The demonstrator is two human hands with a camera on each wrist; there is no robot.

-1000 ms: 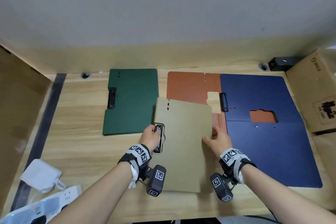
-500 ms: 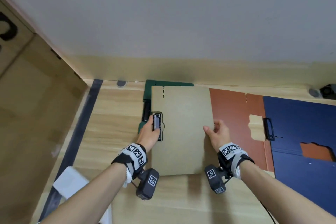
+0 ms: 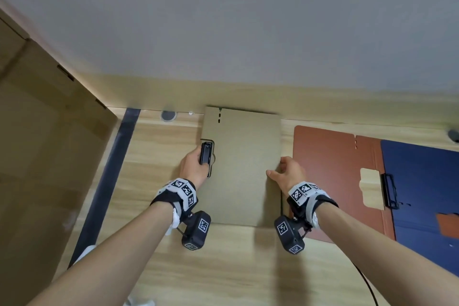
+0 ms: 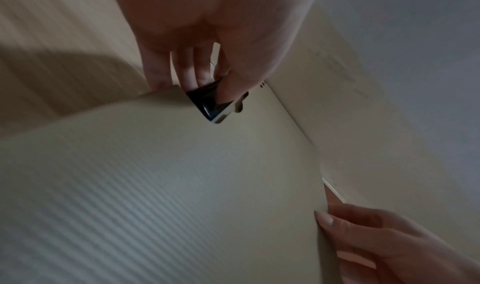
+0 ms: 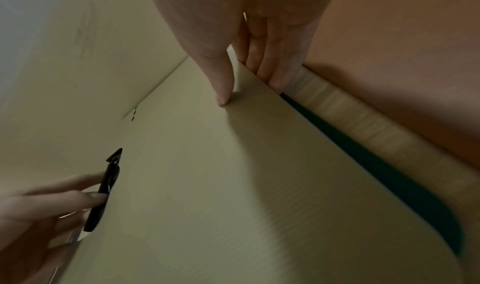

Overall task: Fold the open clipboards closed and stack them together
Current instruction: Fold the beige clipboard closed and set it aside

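Tan clipboard (image 3: 244, 169) now over green clipboard (image 5: 389, 177), both hands gripping edges.

An office-like desk nook, it seems. A light wooden desktop (image 3: 223, 268) meets a plain grey-and-cream wall (image 3: 248, 32) (a brown cardboard panel (image 3: 44, 156) stands left), with coloured clipboard folders lying open.

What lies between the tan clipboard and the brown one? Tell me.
A strip of bare wooden table separates the tan clipboard from the brown clipboard; the right hand, gripping the tan one's edge, reaches into it. Head view shows this.
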